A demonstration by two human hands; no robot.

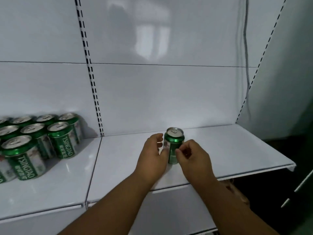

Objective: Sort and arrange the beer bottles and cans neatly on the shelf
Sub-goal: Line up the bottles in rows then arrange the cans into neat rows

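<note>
A single green beer can (174, 141) with a silver top stands upright on the right section of the white shelf (228, 150). My left hand (153, 156) cups the can's left side, fingers touching its body and thumb raised near the rim. My right hand (191, 158) presses curled fingertips against the can's lower right front. On the left shelf section, a group of several identical green cans (33, 141) stands in rows, labels facing forward.
The shelf's white back panel (152, 90) has slotted uprights (92, 82) dividing the two sections. The shelf's front edge (254, 172) runs just behind my forearms. A dark gap lies beyond its right end.
</note>
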